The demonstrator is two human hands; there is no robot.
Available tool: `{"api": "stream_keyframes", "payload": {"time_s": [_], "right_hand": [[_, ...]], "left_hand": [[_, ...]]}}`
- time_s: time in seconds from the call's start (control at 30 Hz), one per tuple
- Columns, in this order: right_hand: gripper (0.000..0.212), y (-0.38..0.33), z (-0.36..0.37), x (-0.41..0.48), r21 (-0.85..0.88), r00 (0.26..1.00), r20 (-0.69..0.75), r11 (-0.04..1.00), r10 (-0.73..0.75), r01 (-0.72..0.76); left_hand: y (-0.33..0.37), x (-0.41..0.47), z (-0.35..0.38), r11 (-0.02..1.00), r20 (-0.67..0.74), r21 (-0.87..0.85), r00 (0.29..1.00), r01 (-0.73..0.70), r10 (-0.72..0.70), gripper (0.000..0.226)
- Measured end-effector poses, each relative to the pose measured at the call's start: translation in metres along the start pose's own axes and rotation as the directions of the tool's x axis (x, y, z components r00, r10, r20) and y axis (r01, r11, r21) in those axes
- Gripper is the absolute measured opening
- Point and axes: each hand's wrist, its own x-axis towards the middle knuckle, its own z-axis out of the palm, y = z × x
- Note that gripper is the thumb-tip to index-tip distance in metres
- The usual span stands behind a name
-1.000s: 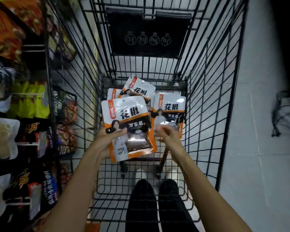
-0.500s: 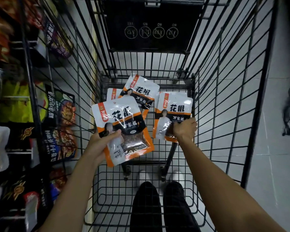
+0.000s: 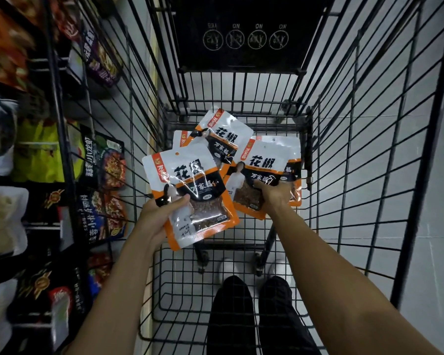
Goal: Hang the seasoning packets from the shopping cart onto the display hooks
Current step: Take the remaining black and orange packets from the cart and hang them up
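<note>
My left hand (image 3: pixel 158 213) grips a white, orange and black seasoning packet (image 3: pixel 190 196) by its lower left edge and holds it above the floor of the black wire shopping cart (image 3: pixel 349 155). My right hand (image 3: pixel 274 198) grips the lower part of a second matching packet (image 3: pixel 262 170), lifted slightly off another packet (image 3: pixel 294 172) beneath it. Two more packets lie at the far end of the cart, one angled on top (image 3: pixel 224 134) and one partly hidden (image 3: pixel 182 137) under it.
Display shelving (image 3: pixel 49 175) with hanging snack and seasoning bags runs along the left of the cart. The cart's black child-seat panel (image 3: pixel 244 34) stands at the far end. My legs and white shoes (image 3: pixel 251 303) show through the cart's near basket. Grey tiled floor lies to the right.
My right hand went from reaching to the right packet to gripping it and raising it slightly. My left hand kept its packet, shifting it a little left. The camera moved closer.
</note>
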Motion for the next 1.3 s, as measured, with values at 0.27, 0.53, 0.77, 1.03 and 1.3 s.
{"api": "stream_keyframes", "payload": {"time_s": [0.27,0.53,0.77,1.03,1.3], "right_hand": [[0.039,-0.011,-0.041,-0.042,0.213,0.972,0.156,0.967,-0.176,0.140],[0.037,-0.037,-0.102,-0.124,0.153,0.932,0.238,0.958,-0.275,0.243],[0.019,-0.058,-0.167,-0.215,0.104,0.714,0.530,0.870,-0.458,0.482],[0.005,-0.069,-0.212,-0.349,0.165,0.275,0.814,0.658,-0.511,0.734],[0.023,-0.026,-0.217,-0.510,0.351,-0.153,0.913,0.540,-0.377,0.765]], "left_hand": [[0.012,-0.036,0.008,0.998,-0.026,0.046,0.999,0.032,-0.031,0.043],[0.025,-0.127,0.009,0.978,-0.120,0.123,0.976,-0.169,0.184,0.036],[0.007,-0.256,-0.001,0.911,-0.263,0.031,0.876,-0.410,0.403,0.070],[-0.047,-0.432,-0.042,0.688,-0.481,0.049,0.587,-0.724,0.651,0.030],[-0.117,-0.619,-0.091,0.506,-0.628,0.099,0.341,-0.857,0.700,0.030]]}}
